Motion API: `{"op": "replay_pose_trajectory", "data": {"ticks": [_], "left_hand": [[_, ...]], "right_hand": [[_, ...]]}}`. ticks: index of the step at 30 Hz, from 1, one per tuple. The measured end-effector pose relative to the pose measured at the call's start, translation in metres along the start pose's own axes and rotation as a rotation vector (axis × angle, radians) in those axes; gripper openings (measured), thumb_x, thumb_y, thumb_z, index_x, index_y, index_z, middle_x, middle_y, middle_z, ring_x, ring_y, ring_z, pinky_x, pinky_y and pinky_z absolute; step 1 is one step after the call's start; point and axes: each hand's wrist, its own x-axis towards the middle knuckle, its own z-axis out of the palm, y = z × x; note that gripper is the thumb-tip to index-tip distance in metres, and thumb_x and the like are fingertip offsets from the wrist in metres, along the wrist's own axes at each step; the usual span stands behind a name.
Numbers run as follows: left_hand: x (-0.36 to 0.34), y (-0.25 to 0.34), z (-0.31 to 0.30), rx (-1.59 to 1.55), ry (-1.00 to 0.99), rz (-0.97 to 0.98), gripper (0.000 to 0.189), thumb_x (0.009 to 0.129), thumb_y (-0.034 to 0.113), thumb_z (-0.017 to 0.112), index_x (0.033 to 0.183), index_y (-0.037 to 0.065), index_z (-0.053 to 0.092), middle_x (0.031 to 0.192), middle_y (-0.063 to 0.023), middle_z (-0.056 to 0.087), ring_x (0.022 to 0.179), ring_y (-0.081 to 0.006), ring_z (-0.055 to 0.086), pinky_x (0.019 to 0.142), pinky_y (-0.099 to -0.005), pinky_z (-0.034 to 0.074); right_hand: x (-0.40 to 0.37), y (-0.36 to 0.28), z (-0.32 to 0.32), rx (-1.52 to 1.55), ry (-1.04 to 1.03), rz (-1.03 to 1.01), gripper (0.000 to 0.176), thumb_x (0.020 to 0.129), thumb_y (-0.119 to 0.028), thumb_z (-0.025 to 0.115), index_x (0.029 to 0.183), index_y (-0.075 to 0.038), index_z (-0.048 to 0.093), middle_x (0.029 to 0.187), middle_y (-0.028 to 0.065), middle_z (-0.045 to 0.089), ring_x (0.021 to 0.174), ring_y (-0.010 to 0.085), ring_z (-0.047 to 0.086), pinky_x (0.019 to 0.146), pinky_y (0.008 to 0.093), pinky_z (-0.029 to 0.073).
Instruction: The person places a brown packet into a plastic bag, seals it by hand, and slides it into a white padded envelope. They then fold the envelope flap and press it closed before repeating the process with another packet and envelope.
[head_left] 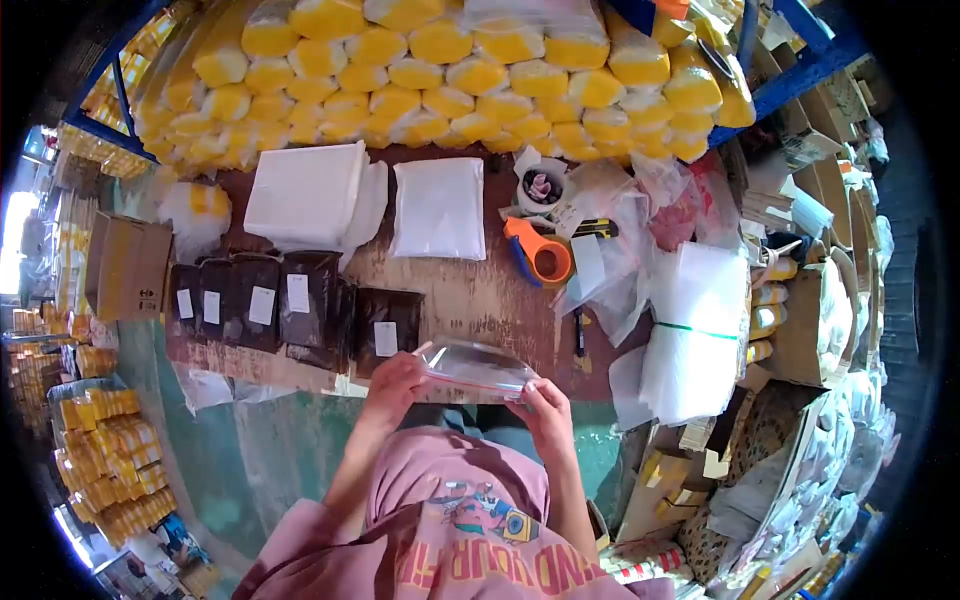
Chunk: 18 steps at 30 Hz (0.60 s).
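Between my two hands a clear plastic bag (475, 365) is stretched at the table's front edge. My left hand (398, 380) pinches its left end, and my right hand (543, 399) grips the right end. Just beyond my left hand lies a dark packet with a white label (403, 312). More dark labelled packets (262, 285) stand in a row to its left. A white packet (440, 208) lies farther back, beside a stack of white packages (305, 192).
Yellow-and-white bundles (450, 75) are piled across the back. On the right are an orange tape dispenser (548, 258), a white cup (540, 185), a black marker (579, 332) and a stack of clear bags (697, 335) under a green band. A cardboard box (128, 266) stands at left.
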Motion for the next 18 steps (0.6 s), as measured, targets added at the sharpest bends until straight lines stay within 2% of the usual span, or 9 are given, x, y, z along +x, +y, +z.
{"op": "replay_pose_trajectory", "data": {"ticks": [2,5,6,9,10,13,16,17,18], "left_hand": [[0.003,-0.024,-0.025,0.178,0.042,-0.051,0.011,0.093,0.005,0.056,0.104,0.002,0.058,0.141,-0.0142,0.048,0.093,-0.0174,0.060,0.091,-0.0377,0.052],[0.009,-0.009,0.000,0.562,-0.011,0.294,0.014,0.089,0.003,0.056,0.102,0.002,0.057,0.103,-0.0068,0.063,0.079,-0.0118,0.058,0.075,-0.0285,0.052],[0.005,0.015,0.012,0.976,-0.003,0.298,0.014,0.084,0.002,0.057,0.098,0.000,0.055,0.091,-0.0062,0.062,0.073,-0.0119,0.058,0.069,-0.0263,0.050],[0.014,0.031,0.008,1.055,-0.117,0.323,0.011,0.081,0.001,0.058,0.092,0.000,0.055,0.092,-0.0123,0.066,0.066,-0.0151,0.057,0.065,-0.0288,0.049],[0.018,0.035,0.008,1.065,-0.139,0.344,0.010,0.081,0.001,0.057,0.091,-0.001,0.056,0.091,-0.0135,0.066,0.066,-0.0167,0.058,0.065,-0.0296,0.049],[0.034,0.048,0.006,1.136,-0.265,0.410,0.008,0.081,0.001,0.057,0.089,-0.002,0.056,0.085,-0.0167,0.067,0.066,-0.0215,0.062,0.064,-0.0321,0.049],[0.054,0.058,-0.001,1.234,-0.467,0.513,0.011,0.080,0.004,0.061,0.085,-0.002,0.054,0.072,-0.0193,0.062,0.075,-0.0289,0.068,0.067,-0.0356,0.050],[0.059,0.056,-0.004,1.148,-0.464,0.431,0.012,0.079,0.005,0.063,0.086,-0.001,0.056,0.072,-0.0176,0.062,0.077,-0.0279,0.068,0.069,-0.0356,0.050],[0.064,0.055,-0.008,1.063,-0.461,0.352,0.013,0.079,0.006,0.065,0.087,0.000,0.057,0.072,-0.0158,0.062,0.079,-0.0269,0.068,0.071,-0.0355,0.051]], "right_hand": [[0.008,0.025,-0.017,-0.035,0.015,-0.042,0.007,0.095,-0.011,0.059,0.095,-0.004,0.060,0.113,0.0043,0.063,0.095,0.0112,0.060,0.089,0.0323,0.053],[0.019,0.036,-0.010,-0.309,0.140,-0.238,0.010,0.096,-0.009,0.057,0.096,0.000,0.060,0.115,0.0062,0.063,0.088,0.0117,0.061,0.085,0.0284,0.053],[0.034,0.047,-0.024,-0.789,0.162,-0.633,0.011,0.095,-0.008,0.057,0.094,0.002,0.060,0.118,0.0091,0.064,0.084,0.0137,0.062,0.082,0.0259,0.053],[0.019,0.012,0.000,-1.058,0.151,-0.681,0.012,0.090,-0.007,0.062,0.088,0.005,0.059,0.127,0.0198,0.059,0.104,0.0294,0.064,0.089,0.0370,0.049],[0.021,0.008,-0.003,-1.080,0.105,-0.617,0.013,0.087,-0.006,0.065,0.088,0.004,0.056,0.128,0.0186,0.059,0.103,0.0243,0.064,0.089,0.0343,0.050],[0.022,0.001,0.009,-0.713,0.079,-0.433,0.020,0.083,-0.008,0.070,0.087,0.003,0.054,0.125,0.0168,0.063,0.101,0.0200,0.065,0.085,0.0323,0.052],[0.032,-0.021,0.019,-0.917,-0.073,-0.366,0.031,0.078,-0.009,0.075,0.104,0.000,0.061,0.116,0.0163,0.067,0.094,0.0207,0.066,0.081,0.0327,0.053],[0.038,-0.030,0.022,-0.985,-0.127,-0.343,0.037,0.076,-0.010,0.076,0.110,-0.001,0.063,0.113,0.0162,0.068,0.092,0.0210,0.067,0.080,0.0328,0.053],[0.047,-0.041,0.024,-1.325,-0.195,-0.416,0.039,0.074,-0.007,0.076,0.111,-0.002,0.066,0.107,0.0176,0.069,0.090,0.0262,0.068,0.079,0.0338,0.053]]}}
